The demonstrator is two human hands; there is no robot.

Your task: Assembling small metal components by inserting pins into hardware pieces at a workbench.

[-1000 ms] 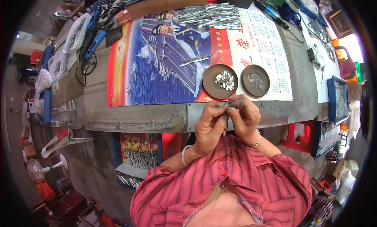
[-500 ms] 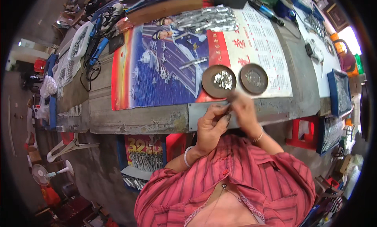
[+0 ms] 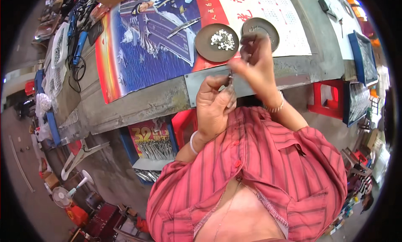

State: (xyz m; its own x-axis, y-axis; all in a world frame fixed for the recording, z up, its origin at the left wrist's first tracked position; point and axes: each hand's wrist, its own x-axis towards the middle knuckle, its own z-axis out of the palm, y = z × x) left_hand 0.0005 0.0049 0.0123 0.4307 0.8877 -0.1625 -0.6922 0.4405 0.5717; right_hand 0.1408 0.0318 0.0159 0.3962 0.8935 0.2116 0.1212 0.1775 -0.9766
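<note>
My left hand (image 3: 215, 100) is closed just past the table's near edge, pinching a small, dark metal piece (image 3: 230, 77) that points upward from the fingertips. To its right is my right hand (image 3: 260, 72), apart from the left one, with thumb and fingers spread and nothing visible between them. Its slightly blurred fingertips overlap the near edge of a brown round dish (image 3: 274, 38) with a few thin bits in it. Beside that stands another brown round dish (image 3: 205, 47) holding a heap of small white and silvery pieces (image 3: 222, 40).
A blue and red poster (image 3: 146, 70) covers much of the table (image 3: 146, 106), with a slim silver metal part (image 3: 183, 28) on it. Blue-handled tools (image 3: 79, 45) and a white tub (image 3: 58, 47) lie left. A blue tray (image 3: 363, 58) and red stool (image 3: 324, 99) stand right.
My right hand has parted from my left, its fingers opening toward the right dish. The view has tilted, so the silver strips at the back are out of sight.
</note>
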